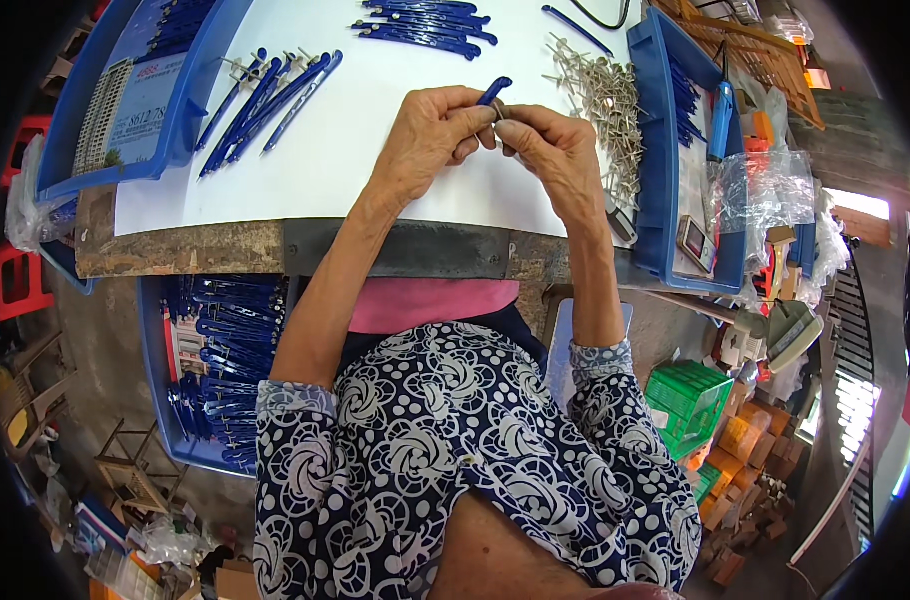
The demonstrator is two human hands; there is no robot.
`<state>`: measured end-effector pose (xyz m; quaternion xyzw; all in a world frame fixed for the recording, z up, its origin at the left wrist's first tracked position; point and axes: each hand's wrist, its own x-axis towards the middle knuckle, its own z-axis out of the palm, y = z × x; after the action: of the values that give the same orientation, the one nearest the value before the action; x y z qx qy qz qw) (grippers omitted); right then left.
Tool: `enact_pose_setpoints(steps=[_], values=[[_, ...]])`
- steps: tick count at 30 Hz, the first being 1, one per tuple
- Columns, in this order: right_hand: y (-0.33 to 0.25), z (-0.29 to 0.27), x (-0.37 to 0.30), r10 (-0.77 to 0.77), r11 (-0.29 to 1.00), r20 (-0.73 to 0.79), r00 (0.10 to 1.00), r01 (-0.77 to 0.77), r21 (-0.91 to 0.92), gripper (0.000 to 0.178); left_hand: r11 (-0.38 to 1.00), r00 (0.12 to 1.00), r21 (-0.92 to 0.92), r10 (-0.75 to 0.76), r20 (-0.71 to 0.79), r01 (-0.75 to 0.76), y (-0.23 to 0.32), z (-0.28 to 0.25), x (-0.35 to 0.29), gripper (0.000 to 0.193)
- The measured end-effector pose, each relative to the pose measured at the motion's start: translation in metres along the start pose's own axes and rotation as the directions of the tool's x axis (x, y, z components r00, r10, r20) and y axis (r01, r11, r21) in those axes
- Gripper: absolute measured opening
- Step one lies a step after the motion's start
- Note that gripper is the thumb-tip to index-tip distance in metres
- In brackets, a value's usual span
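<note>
Over the white sheet point(305, 190), both of my hands meet at chest height. My left hand point(425, 140) is closed in a pinch on a slim blue plastic stick point(495, 91), whose curved end sticks up above the fingers. Thumb and forefinger of my right hand point(555, 150) press together beside it, on what looks like a small metal pin point(502, 111); the fingers hide most of it. Right of that hand lies a heap of silvery round-headed pins point(610, 110). To the left are several blue sticks point(265, 105), some with pins on them. Another row of blue sticks point(425, 25) lies at the far side.
A blue tray point(190, 120) stands at the table's left, another blue tray point(653, 170) at its right. Below the table's worn front edge point(185, 250), a blue bin point(155, 380) holds many blue sticks. A single blue stick point(577, 30) lies far right.
</note>
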<state>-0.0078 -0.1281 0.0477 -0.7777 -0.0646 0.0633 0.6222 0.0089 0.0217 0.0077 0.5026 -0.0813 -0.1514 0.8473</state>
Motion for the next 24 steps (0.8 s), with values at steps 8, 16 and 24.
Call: enact_pose_setpoints(steps=[8,16,24], values=[[0.0017,-0.0031,0.0022,0.030,0.999,0.020,0.999,-0.029,-0.039,0.021,0.995,1.000,0.095,0.022,-0.023,-0.019,-0.0019,0.0007,0.0002,0.019],[0.0036,-0.0072,0.0026,0.046,0.999,0.042,0.998,-0.045,-0.028,0.020,0.954,0.997,0.295,0.067,-0.040,-0.053,-0.0031,0.0015,0.0000,0.018],[0.0061,-0.0091,0.0037,0.079,0.996,0.054,0.995,-0.077,-0.035,0.019,0.904,0.989,0.418,0.130,-0.071,-0.089,-0.0062,0.0028,0.0004,0.018]])
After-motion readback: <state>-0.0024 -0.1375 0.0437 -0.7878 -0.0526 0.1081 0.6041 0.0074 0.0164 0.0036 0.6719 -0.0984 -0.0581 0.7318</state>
